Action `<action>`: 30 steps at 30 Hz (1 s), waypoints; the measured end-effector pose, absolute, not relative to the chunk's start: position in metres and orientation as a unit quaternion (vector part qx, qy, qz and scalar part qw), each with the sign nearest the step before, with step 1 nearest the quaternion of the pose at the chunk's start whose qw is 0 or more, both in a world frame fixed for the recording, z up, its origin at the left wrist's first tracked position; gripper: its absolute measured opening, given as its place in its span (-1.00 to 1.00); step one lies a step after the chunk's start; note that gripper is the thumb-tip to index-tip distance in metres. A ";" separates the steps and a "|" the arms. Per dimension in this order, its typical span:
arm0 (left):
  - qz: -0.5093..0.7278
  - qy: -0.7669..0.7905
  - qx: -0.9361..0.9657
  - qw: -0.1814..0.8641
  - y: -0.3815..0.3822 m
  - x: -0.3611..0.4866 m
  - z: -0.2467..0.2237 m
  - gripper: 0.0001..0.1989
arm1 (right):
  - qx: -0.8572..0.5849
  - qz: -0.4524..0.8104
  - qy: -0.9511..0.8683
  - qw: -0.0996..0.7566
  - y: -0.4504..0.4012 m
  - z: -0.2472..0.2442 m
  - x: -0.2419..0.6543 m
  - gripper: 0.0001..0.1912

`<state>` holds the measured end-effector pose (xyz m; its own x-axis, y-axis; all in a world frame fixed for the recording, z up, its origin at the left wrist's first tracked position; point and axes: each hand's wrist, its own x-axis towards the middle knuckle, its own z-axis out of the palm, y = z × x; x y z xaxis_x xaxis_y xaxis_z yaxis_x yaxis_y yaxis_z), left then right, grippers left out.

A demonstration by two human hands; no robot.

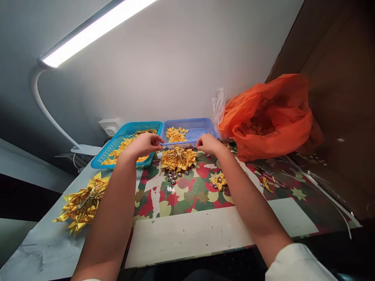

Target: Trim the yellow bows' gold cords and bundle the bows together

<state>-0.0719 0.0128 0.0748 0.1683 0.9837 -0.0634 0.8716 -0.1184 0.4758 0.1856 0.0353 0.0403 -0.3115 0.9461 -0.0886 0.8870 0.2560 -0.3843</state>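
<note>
A periwinkle-blue plastic basket (202,124) holds a small heap of yellow ribbon pieces (176,134) at its left side. My left hand (145,144) pinches the near left part of its rim, thumb and fingers closed there. At the near right part of the same rim, my right hand (208,143) is closed with curled fingers. Between and just below the hands lies a bundle of yellow ribbon flowers (178,159) with gold wire stems. Several small silver bells (172,177) are scattered in front of it. One yellow flower (219,181) with bells lies beneath my right forearm.
A teal basket (117,140) of yellow ribbon pieces stands left of the blue one. Another flower bundle (84,201) lies at the left. An orange bag (269,117), a clear plastic bag (219,105) and pink-handled scissors (275,180) are at the right. A lamp (88,37) hangs overhead.
</note>
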 end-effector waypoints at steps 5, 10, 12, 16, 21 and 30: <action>0.147 0.633 0.737 0.186 0.010 -0.072 0.078 -0.61 | -0.599 0.183 -0.777 0.073 0.030 0.048 0.189 -0.91; 0.236 0.659 0.712 0.056 0.007 -0.075 0.087 -0.66 | -0.603 0.159 -0.770 0.134 0.022 0.075 0.203 -0.80; 0.327 0.642 0.692 -0.034 0.003 -0.074 0.093 -0.72 | -0.585 0.138 -0.775 0.193 0.011 0.092 0.210 -0.78; 0.467 0.575 0.658 -0.136 -0.015 -0.059 0.108 -0.79 | -0.489 0.067 -0.761 0.421 -0.034 0.129 0.219 -0.87; 0.484 0.506 0.700 -0.141 -0.038 -0.024 0.115 -0.83 | -0.392 0.007 -0.722 0.570 -0.093 0.160 0.221 -0.83; 0.076 0.317 0.940 0.102 -0.046 0.062 0.038 -0.84 | -0.499 0.142 -0.803 0.294 -0.081 0.108 0.280 -0.88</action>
<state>0.0616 -0.0455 0.0381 0.7871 0.6120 0.0770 0.5811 -0.7776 0.2401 0.2795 -0.0808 0.1083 -0.3297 0.8847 0.3296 0.7175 0.4617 -0.5216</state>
